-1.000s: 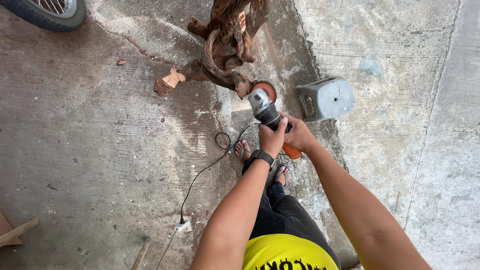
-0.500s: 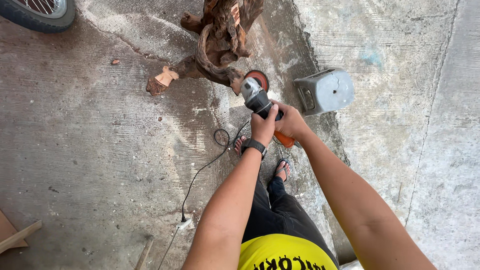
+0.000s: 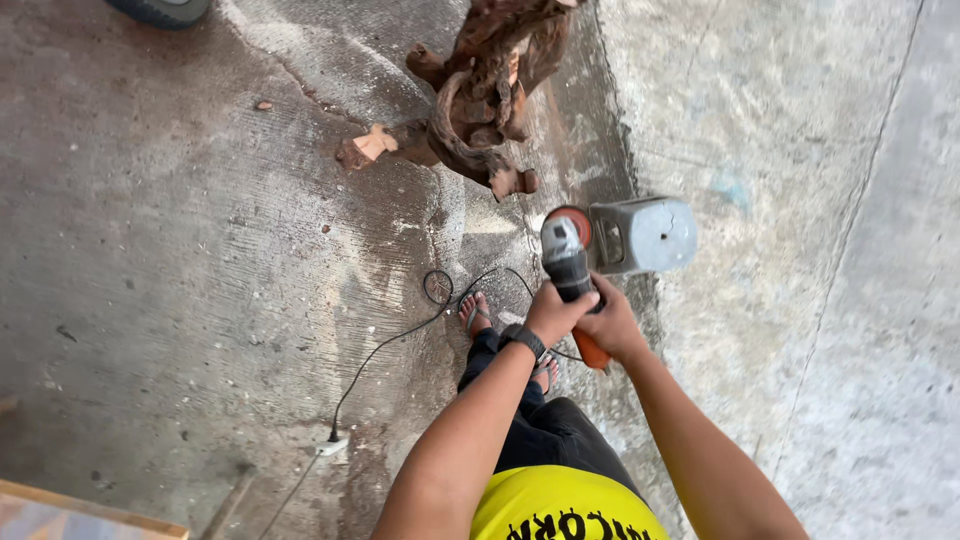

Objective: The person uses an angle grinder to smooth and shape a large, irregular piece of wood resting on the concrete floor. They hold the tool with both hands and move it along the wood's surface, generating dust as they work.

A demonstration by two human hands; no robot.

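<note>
**Both hands grip an angle grinder above a concrete floor**

Nearest the camera are a yellow shirt (image 3: pixel 560 510) and dark trousers (image 3: pixel 545 440), with two bare forearms reaching forward. The left hand (image 3: pixel 556 312), with a black watch (image 3: pixel 524 341) at its wrist, is wrapped around the dark body of the grey-and-orange angle grinder (image 3: pixel 570 275). The right hand (image 3: pixel 612 325) is closed on the grinder's orange rear handle, just beside the left hand. The tool is held in the air, its reddish disc (image 3: pixel 572 220) pointing away from the person. Below the hands, two sandalled feet (image 3: pixel 476 312) stand on the stained grey concrete floor (image 3: pixel 200 250). A thin black cable (image 3: pixel 400 340) loops near the feet and runs to a white plug connector (image 3: pixel 332 446). Just beside the disc, to the right, lies a grey boxy metal can (image 3: pixel 642 234) on its side. Farther off stands a gnarled reddish-brown piece of root wood (image 3: pixel 485 90), with a small wood chip (image 3: pixel 370 146) to its left. A black tyre (image 3: pixel 160 10) shows at the top edge.
</note>
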